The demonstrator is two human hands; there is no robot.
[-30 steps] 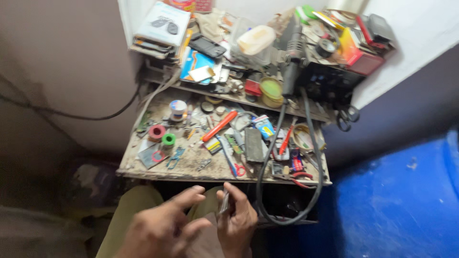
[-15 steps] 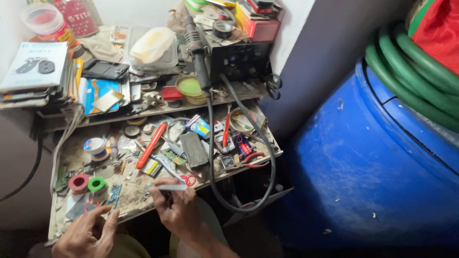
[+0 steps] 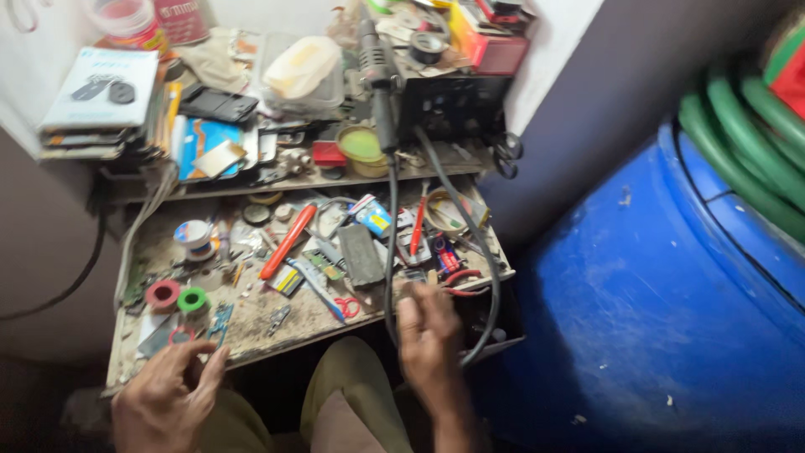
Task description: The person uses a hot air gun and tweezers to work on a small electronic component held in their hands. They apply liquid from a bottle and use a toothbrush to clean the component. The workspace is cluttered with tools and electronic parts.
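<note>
Blurred right hand (image 3: 429, 335) by black cable (image 3: 391, 252), left hand (image 3: 163, 398) open

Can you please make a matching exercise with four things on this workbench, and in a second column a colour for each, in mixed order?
Things:
1. tape roll beside the left hand
2. screwdriver handle in the middle of the bench
3. big barrel on the right
4. scissors handles near the right hand

Colours:
A. blue
B. red
C. green
D. orange

Pairs: 1-C, 2-D, 3-A, 4-B
</note>
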